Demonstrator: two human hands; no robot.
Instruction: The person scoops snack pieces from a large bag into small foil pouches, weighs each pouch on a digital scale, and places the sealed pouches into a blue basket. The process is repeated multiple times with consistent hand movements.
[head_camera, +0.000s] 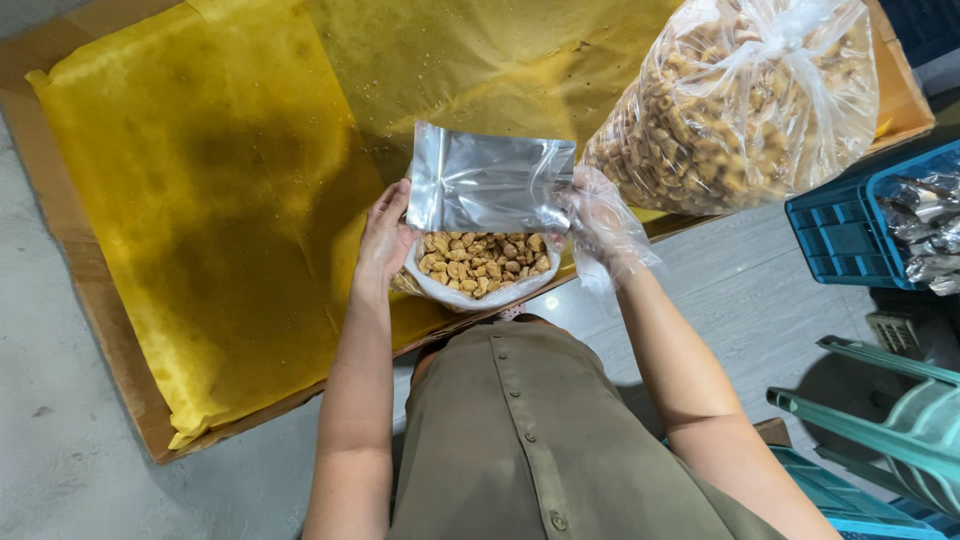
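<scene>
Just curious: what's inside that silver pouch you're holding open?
The silver pouch holds small golden-brown snack pieces, visible through its open mouth. How deep they go is hidden by the foil wall.

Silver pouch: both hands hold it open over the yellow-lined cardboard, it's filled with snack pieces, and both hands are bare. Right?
Not quite. The head view shows the silver pouch held by both hands over the yellow-lined cardboard and filled with snack pieces, but only the left hand is bare; the right hand wears a clear plastic glove.
</scene>
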